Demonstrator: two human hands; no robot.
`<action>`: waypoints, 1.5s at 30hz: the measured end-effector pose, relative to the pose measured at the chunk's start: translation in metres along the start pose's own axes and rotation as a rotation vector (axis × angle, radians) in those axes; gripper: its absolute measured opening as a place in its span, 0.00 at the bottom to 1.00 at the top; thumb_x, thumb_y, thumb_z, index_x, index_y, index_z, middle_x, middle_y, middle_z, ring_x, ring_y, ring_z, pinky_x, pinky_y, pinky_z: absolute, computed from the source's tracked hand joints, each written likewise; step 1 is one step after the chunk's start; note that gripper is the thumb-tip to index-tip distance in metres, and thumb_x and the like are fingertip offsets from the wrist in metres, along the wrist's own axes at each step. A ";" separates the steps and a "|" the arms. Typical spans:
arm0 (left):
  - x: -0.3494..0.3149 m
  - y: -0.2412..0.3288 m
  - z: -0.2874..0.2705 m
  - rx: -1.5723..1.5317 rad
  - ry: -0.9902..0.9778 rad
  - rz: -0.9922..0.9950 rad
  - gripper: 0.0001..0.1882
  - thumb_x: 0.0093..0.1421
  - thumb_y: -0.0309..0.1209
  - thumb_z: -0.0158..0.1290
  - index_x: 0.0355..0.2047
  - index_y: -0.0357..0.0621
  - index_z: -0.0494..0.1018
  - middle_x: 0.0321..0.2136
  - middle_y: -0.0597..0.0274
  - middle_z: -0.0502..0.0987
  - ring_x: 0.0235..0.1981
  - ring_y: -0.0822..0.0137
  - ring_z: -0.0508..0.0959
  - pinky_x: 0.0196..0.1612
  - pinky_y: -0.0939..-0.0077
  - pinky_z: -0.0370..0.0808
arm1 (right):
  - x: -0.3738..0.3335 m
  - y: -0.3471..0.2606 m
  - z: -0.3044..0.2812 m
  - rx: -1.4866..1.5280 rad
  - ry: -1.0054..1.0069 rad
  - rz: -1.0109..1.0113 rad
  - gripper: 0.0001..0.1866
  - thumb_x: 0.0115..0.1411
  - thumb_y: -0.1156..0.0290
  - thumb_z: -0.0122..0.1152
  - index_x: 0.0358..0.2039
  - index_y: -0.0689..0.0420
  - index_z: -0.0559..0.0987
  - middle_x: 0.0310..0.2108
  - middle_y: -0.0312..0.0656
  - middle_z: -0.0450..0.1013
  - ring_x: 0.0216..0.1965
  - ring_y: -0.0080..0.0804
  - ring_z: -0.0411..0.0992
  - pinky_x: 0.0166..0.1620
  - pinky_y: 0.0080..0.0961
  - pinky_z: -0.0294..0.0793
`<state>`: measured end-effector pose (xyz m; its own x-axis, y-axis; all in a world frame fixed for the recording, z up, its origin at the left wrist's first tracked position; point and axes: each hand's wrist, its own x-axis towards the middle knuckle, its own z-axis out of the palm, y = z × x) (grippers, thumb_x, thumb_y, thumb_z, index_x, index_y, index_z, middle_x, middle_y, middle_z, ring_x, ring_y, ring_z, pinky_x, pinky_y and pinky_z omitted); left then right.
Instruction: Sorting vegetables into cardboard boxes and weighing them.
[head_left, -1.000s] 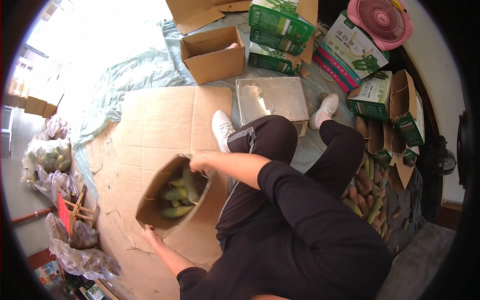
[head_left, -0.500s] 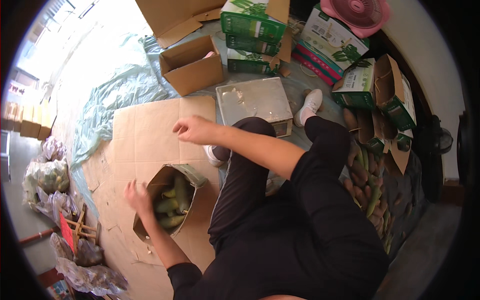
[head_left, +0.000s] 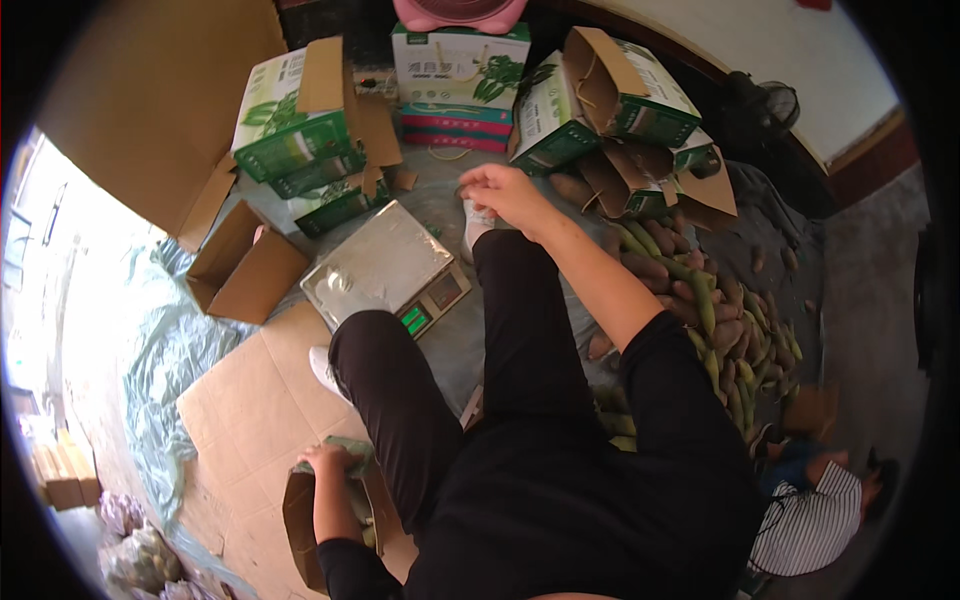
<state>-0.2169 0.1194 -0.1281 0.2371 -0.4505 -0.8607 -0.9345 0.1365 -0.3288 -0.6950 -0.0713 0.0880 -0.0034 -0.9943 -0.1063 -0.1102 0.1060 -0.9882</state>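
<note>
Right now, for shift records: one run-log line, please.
left hand: on open carton | right hand: raised, away from vegetable pile | scale: display lit green

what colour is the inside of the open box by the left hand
Brown cardboard; the open box shows best in the head view.

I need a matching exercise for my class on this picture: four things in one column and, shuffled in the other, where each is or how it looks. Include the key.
Column one
1. Left hand
2. Right hand
3. Scale
4. Vegetable heap

Column two
A. Has a flat top and a green-lit display
B. Green and reddish-brown, at the person's right
C. At the rim of an open carton
D. Partly covers a white shoe in this view

Pairs: 1-C, 2-D, 3-A, 4-B
</note>
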 end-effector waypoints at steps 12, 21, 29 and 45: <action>-0.039 0.026 0.113 0.185 0.390 0.096 0.16 0.54 0.39 0.47 0.40 0.54 0.78 0.51 0.66 0.68 0.56 0.49 0.61 0.54 0.36 0.52 | -0.058 0.084 -0.111 -0.117 0.423 0.261 0.16 0.55 0.69 0.55 0.44 0.57 0.74 0.36 0.36 0.74 0.30 0.21 0.69 0.32 0.19 0.69; -0.097 -0.020 0.218 0.007 0.245 0.132 0.20 0.55 0.47 0.45 0.43 0.53 0.74 0.44 0.64 0.74 0.50 0.52 0.69 0.50 0.40 0.60 | -0.075 0.156 -0.173 0.016 0.618 0.422 0.15 0.55 0.72 0.53 0.44 0.55 0.74 0.36 0.36 0.73 0.30 0.24 0.70 0.30 0.22 0.69; -0.051 -0.097 0.246 -0.296 0.348 0.334 0.18 0.52 0.45 0.52 0.37 0.46 0.77 0.34 0.58 0.78 0.38 0.54 0.77 0.43 0.55 0.71 | -0.006 0.144 -0.190 -0.042 0.654 0.301 0.16 0.53 0.72 0.56 0.43 0.57 0.74 0.30 0.37 0.73 0.27 0.25 0.70 0.28 0.23 0.69; -0.169 0.052 -0.303 -0.657 1.325 0.513 0.14 0.50 0.24 0.53 0.39 0.39 0.74 0.40 0.55 0.74 0.45 0.55 0.71 0.53 0.64 0.61 | 0.092 0.006 -0.265 -1.281 0.854 0.221 0.23 0.54 0.66 0.60 0.52 0.45 0.68 0.63 0.48 0.46 0.48 0.53 0.67 0.47 0.44 0.70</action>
<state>-0.3860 -0.0649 0.1182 -0.1942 -0.9524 0.2352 -0.8706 0.2778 0.4061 -0.9591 -0.1647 0.1010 -0.6291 -0.7173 0.2995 -0.7746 0.6108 -0.1641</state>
